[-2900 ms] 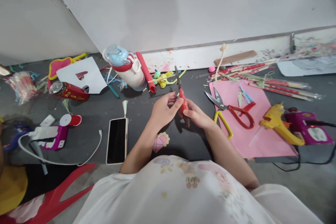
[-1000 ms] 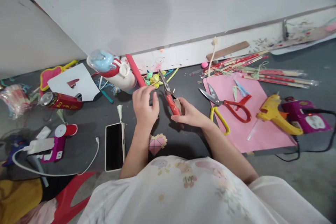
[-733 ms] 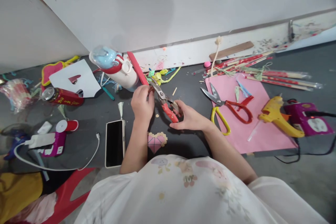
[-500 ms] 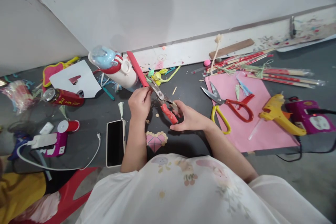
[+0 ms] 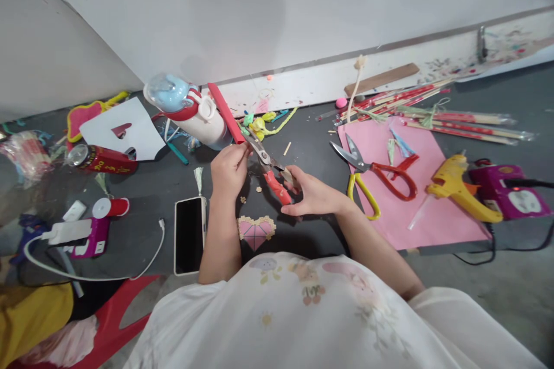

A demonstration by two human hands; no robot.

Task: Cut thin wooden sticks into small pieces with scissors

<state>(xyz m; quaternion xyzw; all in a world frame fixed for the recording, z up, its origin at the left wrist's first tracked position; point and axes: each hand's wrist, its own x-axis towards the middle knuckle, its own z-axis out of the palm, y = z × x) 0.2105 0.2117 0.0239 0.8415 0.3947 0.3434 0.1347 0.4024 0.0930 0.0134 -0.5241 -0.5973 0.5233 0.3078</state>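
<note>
My right hand (image 5: pixel 312 195) grips the red handles of a pair of cutting pliers (image 5: pixel 272 175), whose metal jaws point up and left. My left hand (image 5: pixel 229 168) is closed in a pinch right at the jaw tips, holding a small thin piece that I cannot make out. Both hands hover over the dark table (image 5: pixel 142 207). A pink heart-shaped craft piece (image 5: pixel 255 230) lies just below them, near my body. Small cut bits lie on the table between my hands.
A phone (image 5: pixel 189 234) lies left of my left arm. A white bottle with a blue lid (image 5: pixel 190 109) lies behind the hands. Red-and-yellow shears (image 5: pixel 372 176) rest on pink paper (image 5: pixel 415 207) at right, beside a yellow glue gun (image 5: pixel 459 196). A red can (image 5: pixel 101 159) lies far left.
The pliers swung from upright to pointing left, and my left hand moved up to pinch at their jaws. Small cut bits appeared on the table beneath.
</note>
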